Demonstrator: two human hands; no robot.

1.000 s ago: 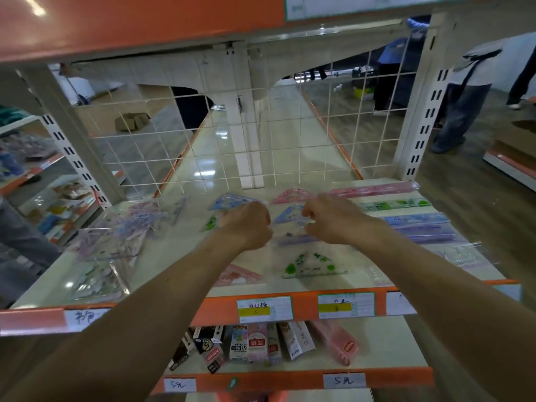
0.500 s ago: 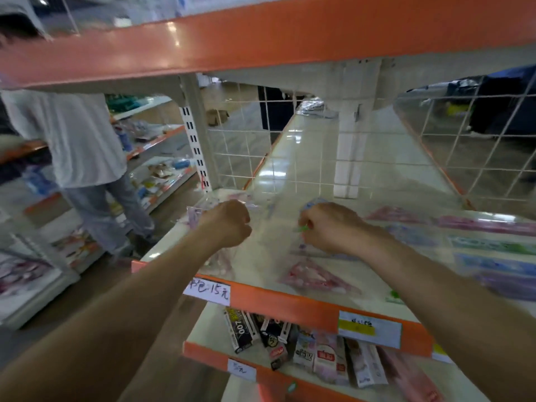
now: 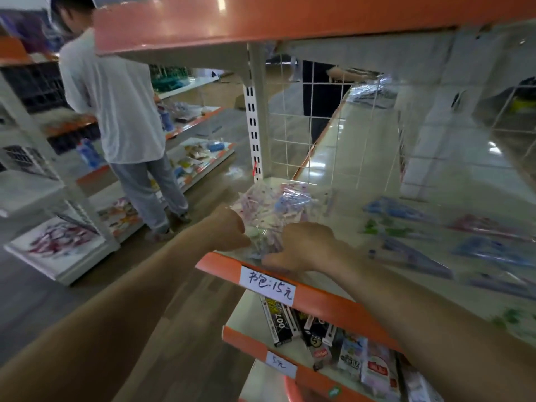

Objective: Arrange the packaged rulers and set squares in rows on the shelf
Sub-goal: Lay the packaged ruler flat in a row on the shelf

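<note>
1 pkg pile point(image 3: 275, 210), L grip point(image 3: 229, 227) pinching edge, R grip point(image 3: 307, 245) holding front

A pile of packaged sets point(image 3: 269, 216), crinkled clear bags with pink, white and blue pieces inside, is sitting heaped at the front left corner of the shelf point(image 3: 322, 300). The left hand point(image 3: 232, 227) is gripping its left edge and the right hand point(image 3: 304, 245) is holding its front. Further right, single packets are lying flat and apart: a blue set square point(image 3: 397, 208), a green one point(image 3: 385, 227), a pink one point(image 3: 481, 224) and a purple one point(image 3: 414, 256), all blurred.
</note>
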